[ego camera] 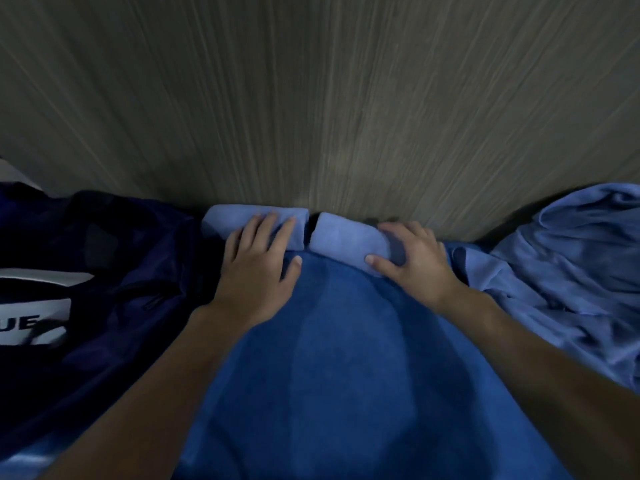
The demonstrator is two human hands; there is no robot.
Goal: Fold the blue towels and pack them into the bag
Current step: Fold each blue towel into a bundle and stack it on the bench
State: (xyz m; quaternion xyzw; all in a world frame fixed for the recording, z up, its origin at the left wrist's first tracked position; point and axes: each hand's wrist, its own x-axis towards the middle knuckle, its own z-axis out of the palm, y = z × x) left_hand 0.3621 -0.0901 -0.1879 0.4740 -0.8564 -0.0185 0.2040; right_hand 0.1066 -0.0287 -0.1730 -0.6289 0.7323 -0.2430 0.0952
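A blue towel [346, 358] lies flat from the centre to 6 o'clock, with two paler flaps [343, 237] turned back along its 12 o'clock edge. A crumpled towel heap [571, 258] sits at 3 o'clock. The slumped navy bag [114, 244] lies at 9 o'clock.

I can read only the letters "UE" in dark print on a white patch [33, 320] on the dark navy bag [114, 258].

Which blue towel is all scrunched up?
The pale blue towel at the far right, lying in a wrinkled heap. The darker towel in the middle lies flat.
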